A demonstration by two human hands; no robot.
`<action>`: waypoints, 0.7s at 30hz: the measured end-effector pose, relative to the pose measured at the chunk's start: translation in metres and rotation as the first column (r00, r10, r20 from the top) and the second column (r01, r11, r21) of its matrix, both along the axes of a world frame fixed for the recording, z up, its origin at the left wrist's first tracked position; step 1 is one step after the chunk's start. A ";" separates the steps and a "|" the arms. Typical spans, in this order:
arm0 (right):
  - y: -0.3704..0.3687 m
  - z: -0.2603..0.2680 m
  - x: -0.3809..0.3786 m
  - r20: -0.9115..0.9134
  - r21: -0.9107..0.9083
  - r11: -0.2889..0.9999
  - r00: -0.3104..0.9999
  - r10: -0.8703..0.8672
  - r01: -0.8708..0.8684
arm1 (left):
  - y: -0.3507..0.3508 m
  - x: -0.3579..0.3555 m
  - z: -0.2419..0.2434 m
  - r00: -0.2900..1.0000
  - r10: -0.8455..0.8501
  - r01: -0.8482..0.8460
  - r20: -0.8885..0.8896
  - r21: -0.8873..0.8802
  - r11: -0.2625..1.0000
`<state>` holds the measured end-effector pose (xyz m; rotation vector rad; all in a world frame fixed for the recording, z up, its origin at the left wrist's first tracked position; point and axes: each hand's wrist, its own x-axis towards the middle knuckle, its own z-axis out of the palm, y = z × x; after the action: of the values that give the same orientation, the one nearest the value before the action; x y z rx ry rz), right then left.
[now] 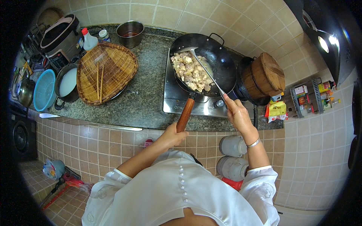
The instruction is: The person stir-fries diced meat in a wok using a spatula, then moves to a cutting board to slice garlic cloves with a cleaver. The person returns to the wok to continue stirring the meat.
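A black wok [223, 70] rests on a stainless-steel gas stove [174, 99]. Pieces of pale, partly browned meat [189, 69] are heaped on its left side, with some liquid beside them. My left hand [173, 136] grips the end of the wok's wooden handle [185, 114], which points towards me. In my right hand [237, 113] is the handle of a metal wok spatula [208, 73]. The spatula's blade lies at the far edge of the meat, near the wok's upper left wall.
Left of the stove, a woven bamboo basket [113, 60] carries two chopsticks [99, 82]. Beyond it are a pot of whitish liquid [68, 82], a blue plastic colander [45, 90] and a steel pot [130, 34]. A wooden steamer bucket [263, 75] stands close on the wok's right.
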<state>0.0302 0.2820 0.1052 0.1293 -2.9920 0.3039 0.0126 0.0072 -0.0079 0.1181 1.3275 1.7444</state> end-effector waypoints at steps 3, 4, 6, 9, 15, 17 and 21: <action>0.012 -0.004 0.002 0.027 0.083 0.996 1.000 -0.016 0.014 | 0.003 0.004 0.001 0.999 0.040 -0.040 0.007 -0.046 0.998; 0.015 -0.005 0.003 0.037 0.097 0.995 0.999 -0.025 0.022 | 0.004 0.004 0.001 0.999 0.051 -0.051 0.015 -0.035 0.998; 0.021 -0.006 0.006 0.042 0.117 0.993 0.998 -0.042 0.037 | 0.006 0.007 0.000 0.997 0.072 -0.071 0.032 -0.033 0.997; 0.030 -0.005 0.011 0.058 0.137 0.989 0.996 -0.069 0.061 | 0.008 0.008 -0.003 0.996 0.087 -0.086 0.033 -0.045 0.995; 0.052 0.005 0.039 0.100 0.194 0.973 0.984 -0.147 0.125 | 0.013 0.015 -0.007 0.983 0.165 -0.166 0.076 0.008 0.986; 0.056 0.008 0.052 0.051 0.123 0.984 0.990 -0.135 0.128 | 0.013 0.014 -0.007 0.983 0.168 -0.170 0.080 0.020 0.985; 0.048 0.020 0.085 -0.022 0.017 0.991 0.991 -0.130 0.130 | 0.013 0.014 -0.006 0.982 0.174 -0.177 0.068 0.040 0.983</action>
<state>0.1153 0.3296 0.1251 -0.0601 -2.9659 0.2593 0.0270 0.0202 -0.0134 -0.0299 1.2834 1.9108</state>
